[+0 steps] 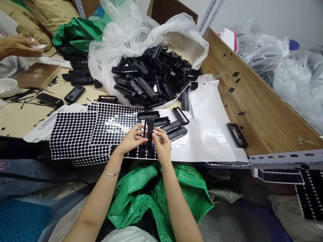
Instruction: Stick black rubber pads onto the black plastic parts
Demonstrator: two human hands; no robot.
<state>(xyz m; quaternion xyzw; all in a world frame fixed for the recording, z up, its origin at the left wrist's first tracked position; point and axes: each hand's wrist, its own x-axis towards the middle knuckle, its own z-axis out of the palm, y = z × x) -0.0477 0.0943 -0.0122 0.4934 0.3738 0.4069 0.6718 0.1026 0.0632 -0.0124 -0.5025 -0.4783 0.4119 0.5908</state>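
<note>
Between my two hands stands a slim black plastic casing (149, 131), upright, with a long slot along its left side. My left hand (133, 137) pinches its left edge between thumb and fingers. From the other side, the fingertips of my right hand (162, 143) close on its right edge. Just beyond lie several similar black casings (178, 133) and slotted frames (180, 115). Sheets of round black stickers (73, 134) spread out left of my hands, and part of a sheet with larger dots lies under them.
A clear plastic bag (101, 64) heaped with black parts (153, 74) stands behind. One slotted frame (237, 135) sits at right by a wooden board (262, 97). A green sack (136, 201) lies below the table edge. At far left, another person's hand (21, 46) works near a wooden block (37, 75).
</note>
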